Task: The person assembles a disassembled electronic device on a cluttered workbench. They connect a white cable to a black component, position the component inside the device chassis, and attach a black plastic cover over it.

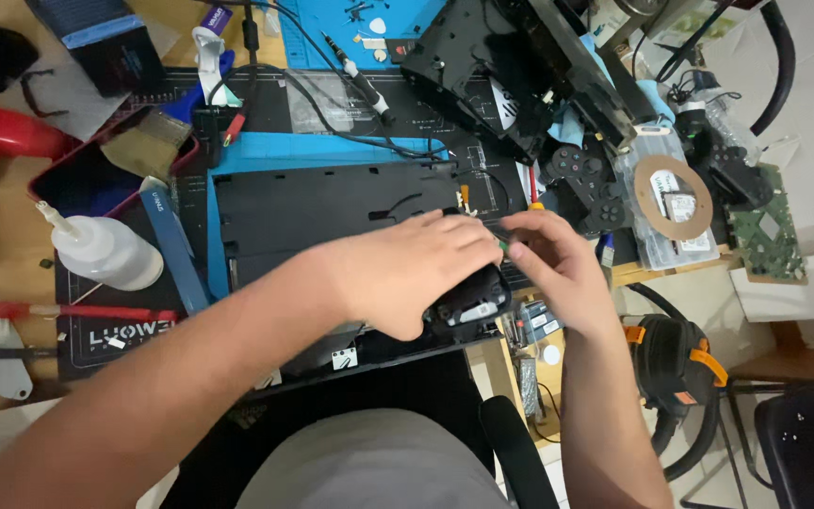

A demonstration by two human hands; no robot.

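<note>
My left hand (405,271) lies over a small black part with a white label (471,303) and grips it near the table's front edge. A large flat black panel (322,212) on a blue mat sits just behind it. My right hand (558,264) meets the left from the right, its fingers pinched on a thin tool with a green tip (503,243). The tool's tip is hidden between my fingers.
A white squeeze bottle (105,253) and a red-handled brush (11,316) lie at the left. A black console shell (511,71), a game controller (584,184) and a clear parts box (675,203) are at the back right. A green circuit board (767,231) rests far right. Headphones (675,363) hang below.
</note>
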